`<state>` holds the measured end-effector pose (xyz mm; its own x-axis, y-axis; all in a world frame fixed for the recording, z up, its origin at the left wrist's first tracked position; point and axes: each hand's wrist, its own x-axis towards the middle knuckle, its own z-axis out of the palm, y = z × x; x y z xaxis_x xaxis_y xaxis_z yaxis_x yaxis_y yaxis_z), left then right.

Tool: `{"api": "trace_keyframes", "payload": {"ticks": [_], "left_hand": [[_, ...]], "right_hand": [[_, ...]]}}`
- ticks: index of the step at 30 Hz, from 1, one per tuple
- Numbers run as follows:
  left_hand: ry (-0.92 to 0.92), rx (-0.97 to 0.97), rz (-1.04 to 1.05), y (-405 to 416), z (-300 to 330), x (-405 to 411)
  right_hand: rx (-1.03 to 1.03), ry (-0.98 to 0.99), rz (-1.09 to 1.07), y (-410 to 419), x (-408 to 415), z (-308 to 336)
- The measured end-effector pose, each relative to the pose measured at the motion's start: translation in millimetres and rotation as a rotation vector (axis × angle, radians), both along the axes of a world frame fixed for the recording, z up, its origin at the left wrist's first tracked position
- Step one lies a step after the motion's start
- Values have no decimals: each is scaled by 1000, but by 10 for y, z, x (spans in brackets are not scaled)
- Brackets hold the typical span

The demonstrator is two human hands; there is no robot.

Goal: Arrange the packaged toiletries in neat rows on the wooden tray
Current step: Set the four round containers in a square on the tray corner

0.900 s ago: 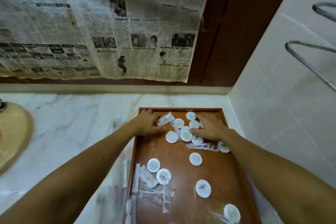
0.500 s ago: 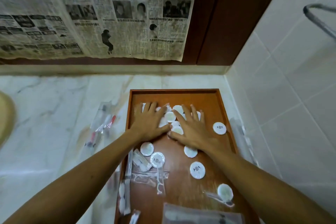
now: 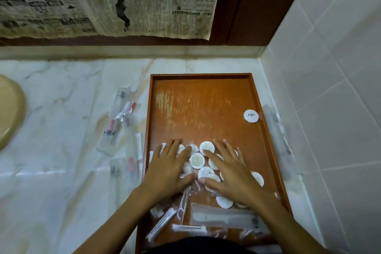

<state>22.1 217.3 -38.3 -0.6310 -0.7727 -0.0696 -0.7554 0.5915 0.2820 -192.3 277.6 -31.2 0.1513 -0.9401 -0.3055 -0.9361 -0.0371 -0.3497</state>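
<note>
The wooden tray (image 3: 202, 109) lies on the marble counter, its far half bare. My left hand (image 3: 168, 168) and my right hand (image 3: 228, 169) lie flat, fingers spread, pressing on a heap of small round white packets (image 3: 197, 160) in the tray's near half. One round packet (image 3: 251, 116) sits alone by the right rim. Long clear-wrapped packets (image 3: 221, 215) and thin wrapped sticks (image 3: 162, 222) crowd the near end of the tray.
Clear-wrapped toothbrush packs (image 3: 121, 117) lie on the counter left of the tray. A beige basin (image 3: 9, 109) is at the far left. The tiled wall (image 3: 329, 109) rises close on the right; newspaper (image 3: 107, 0) hangs at the back.
Both hands have dragged the heap of round packets from the tray's far end toward its near end, leaving the far half bare. One packet stayed behind by the right rim.
</note>
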Motion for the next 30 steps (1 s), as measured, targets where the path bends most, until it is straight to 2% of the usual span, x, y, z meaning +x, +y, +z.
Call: {"api": "trace_keyframes", "payload": {"ticks": [4, 8, 11, 14, 21, 26, 30], "left_hand": [[86, -27, 10, -188, 118, 55], [-27, -43, 47, -299, 26, 130], [-100, -39, 67, -201, -46, 141], [-79, 22, 89, -65, -9, 133], [-54, 158, 92, 376, 37, 137], [-15, 44, -71, 559, 43, 237], [9, 5, -97, 646, 31, 307]], "right_hand": [[-153, -83, -223, -191, -368, 74], [-96, -99, -343, -416, -666, 85], [-4, -46, -295, -441, -616, 49], [-18, 39, -199, -266, -444, -2], [25, 20, -76, 531, -126, 24], [-1, -116, -35, 813, -231, 162], [-58, -34, -58, 991, -359, 107]]}}
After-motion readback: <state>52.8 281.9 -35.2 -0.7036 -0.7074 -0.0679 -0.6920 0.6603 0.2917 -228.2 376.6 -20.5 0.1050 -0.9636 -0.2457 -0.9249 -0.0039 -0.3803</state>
